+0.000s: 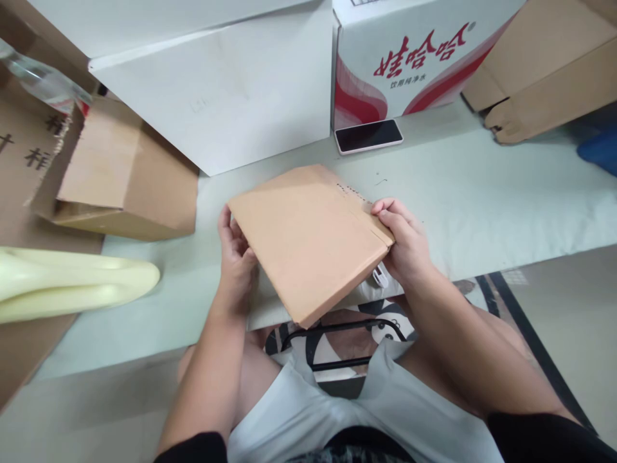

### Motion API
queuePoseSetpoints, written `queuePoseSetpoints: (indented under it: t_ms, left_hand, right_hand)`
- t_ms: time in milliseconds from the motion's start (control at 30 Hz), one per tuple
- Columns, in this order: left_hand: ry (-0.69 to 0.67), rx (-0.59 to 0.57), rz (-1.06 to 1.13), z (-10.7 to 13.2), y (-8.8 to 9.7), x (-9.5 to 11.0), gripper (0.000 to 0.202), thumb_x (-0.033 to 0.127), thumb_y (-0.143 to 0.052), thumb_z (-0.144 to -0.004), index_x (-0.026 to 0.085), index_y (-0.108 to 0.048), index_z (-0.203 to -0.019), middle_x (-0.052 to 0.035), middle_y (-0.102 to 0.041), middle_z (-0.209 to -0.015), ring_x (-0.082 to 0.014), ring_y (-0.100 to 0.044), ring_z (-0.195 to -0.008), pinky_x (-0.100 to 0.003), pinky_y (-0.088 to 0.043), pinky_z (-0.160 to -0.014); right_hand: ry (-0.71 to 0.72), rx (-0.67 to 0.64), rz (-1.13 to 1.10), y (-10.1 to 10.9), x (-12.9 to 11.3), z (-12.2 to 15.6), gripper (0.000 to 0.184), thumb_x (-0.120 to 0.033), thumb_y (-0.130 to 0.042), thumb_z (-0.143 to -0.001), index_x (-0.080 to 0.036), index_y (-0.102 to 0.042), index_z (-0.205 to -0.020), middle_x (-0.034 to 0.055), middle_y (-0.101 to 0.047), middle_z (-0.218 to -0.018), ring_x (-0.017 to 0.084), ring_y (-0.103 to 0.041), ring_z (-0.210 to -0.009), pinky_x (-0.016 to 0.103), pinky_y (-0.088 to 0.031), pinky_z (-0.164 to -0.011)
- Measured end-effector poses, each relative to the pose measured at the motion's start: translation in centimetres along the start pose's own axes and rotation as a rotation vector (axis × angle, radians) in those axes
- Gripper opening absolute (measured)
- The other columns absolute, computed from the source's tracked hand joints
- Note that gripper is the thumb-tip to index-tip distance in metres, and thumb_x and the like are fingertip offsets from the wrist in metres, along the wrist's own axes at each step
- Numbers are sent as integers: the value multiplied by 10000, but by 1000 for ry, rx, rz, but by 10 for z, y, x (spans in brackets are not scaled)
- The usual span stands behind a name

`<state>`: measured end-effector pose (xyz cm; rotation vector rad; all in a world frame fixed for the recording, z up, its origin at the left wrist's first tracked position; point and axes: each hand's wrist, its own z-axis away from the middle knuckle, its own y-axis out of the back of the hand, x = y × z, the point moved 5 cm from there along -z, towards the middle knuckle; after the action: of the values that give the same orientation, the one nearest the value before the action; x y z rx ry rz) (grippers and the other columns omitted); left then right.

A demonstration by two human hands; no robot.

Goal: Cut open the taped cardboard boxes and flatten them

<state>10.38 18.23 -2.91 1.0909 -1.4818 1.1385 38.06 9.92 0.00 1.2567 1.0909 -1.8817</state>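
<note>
A flat brown cardboard box [313, 241] is held tilted above the table's front edge, between both hands. My left hand [236, 247] grips its left corner, with the fingers partly hidden behind it. At the right corner, my right hand [402, 238] is closed on the box, thumb and fingers pinching near a seam. Small dark print runs along the upper right edge. Just under that corner, a small white object [380, 276] shows in part; its kind is unclear.
A phone [369, 137] lies against a white-and-red carton [409, 64]. Large white box [241, 96] stands behind. An open cardboard box [130, 170] and a pale yellow object [96, 283] are on the left. Another cardboard box [554, 71] is at the far right.
</note>
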Motion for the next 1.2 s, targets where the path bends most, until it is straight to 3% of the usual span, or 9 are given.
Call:
queuePoseSetpoints:
  t_ms: [367, 633, 867, 1033, 1200]
  left_hand:
    - [-30, 11, -19, 1, 1, 3, 827, 596, -820, -748, 419, -449, -1466, -50, -545, -1497, -311, -508, -1406, -449, -489, -1129]
    - [-56, 10, -107, -1, 4, 4, 949, 586, -861, -692, 391, -404, -1500, -97, -537, -1485, -334, -531, -1383, -484, -503, -1088]
    - [-85, 19, -97, -2, 2, 7, 924, 602, -864, -679, 384, -450, -1476, -84, -564, -1449, -318, -554, -1343, -466, -515, -1076]
    - [-68, 12, -42, 2, -1, 10, 857, 607, -853, -691, 413, -497, -1446, -53, -557, -1462, -298, -544, -1346, -420, -528, -1067]
    - [12, 26, -30, 5, 0, 8, 938, 676, -849, -631, 449, -464, -1456, -45, -568, -1428, -302, -582, -1288, -423, -568, -1003]
  right_hand:
    - [15, -14, 14, -3, -1, -1, 96, -312, -625, -790, -247, -559, -817, -23, -461, -684, 130, -420, -582, 267, -317, -510]
    - [35, -49, 44, -3, 1, -2, 119, -349, -603, -807, -254, -534, -826, -33, -430, -680, 127, -414, -566, 271, -318, -503]
    - [-24, -1, -17, -2, 5, 0, 109, -302, -624, -749, -248, -552, -812, -25, -446, -669, 135, -423, -582, 268, -308, -510]
    - [-6, 2, -2, -1, 8, -1, 118, -315, -615, -755, -252, -532, -810, -22, -437, -682, 136, -417, -585, 273, -310, -511]
    - [2, -30, 4, -2, 8, -2, 118, -330, -605, -785, -258, -516, -813, -23, -426, -678, 134, -405, -569, 275, -304, -495]
